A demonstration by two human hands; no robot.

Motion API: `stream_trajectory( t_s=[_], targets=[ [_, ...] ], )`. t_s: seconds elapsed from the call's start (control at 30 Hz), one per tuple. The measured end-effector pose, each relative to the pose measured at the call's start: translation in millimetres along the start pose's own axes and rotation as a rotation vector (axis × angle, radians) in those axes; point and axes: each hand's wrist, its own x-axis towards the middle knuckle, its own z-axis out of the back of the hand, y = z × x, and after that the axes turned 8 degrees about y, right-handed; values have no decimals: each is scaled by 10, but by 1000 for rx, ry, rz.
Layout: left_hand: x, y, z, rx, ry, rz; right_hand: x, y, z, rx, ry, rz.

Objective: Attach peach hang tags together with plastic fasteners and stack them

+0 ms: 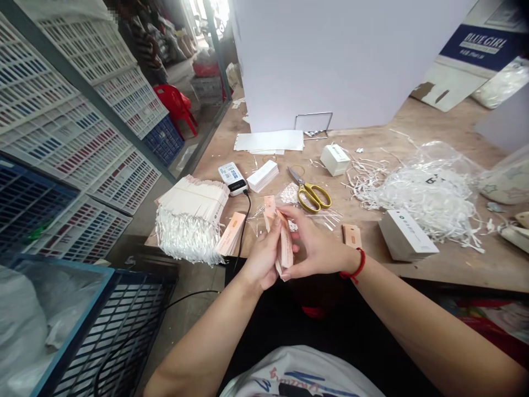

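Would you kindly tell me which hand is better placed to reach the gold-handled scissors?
Probably the right hand: it sits closer to the gold-handled scissors, on their side of the peach card tags, while the left hand is farther off, gripping those tags.

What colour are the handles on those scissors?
The scissors have golden-yellow handles; the head view shows them best.

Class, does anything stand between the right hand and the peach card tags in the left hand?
Nothing visible: the right hand touches the peach card tags directly, and the left hand holds them.
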Motion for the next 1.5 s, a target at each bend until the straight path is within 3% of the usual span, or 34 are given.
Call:
stream_trajectory(
  t_s=[0.2,0.4,0.57,0.77,0.9,1.17,1.37,1.5],
  targets=[
    [64,-74,34,-5,-38,67,63,25,17,-208,4,-149],
    [109,-133,142,62,98,218,57,-168,133,114,-229,-494],
    [169,-145,173,157,177,269,24,-265,260,252,-166,-669],
    [247,-222,196,230,159,263,-1,-281,302,420,-239,-775],
    [281,-212,231,247,189,263,-22,-321,287,412,-205,-803],
    [334,-160,198,256,179,256,-33,-365,259,81,-139,-753],
    [336,-168,200,230,138,215,-67,-430,166,362,-295,-612],
    [333,-157,204,198,111,186,-119,-380,115,66,-296,-485]
  ],
)
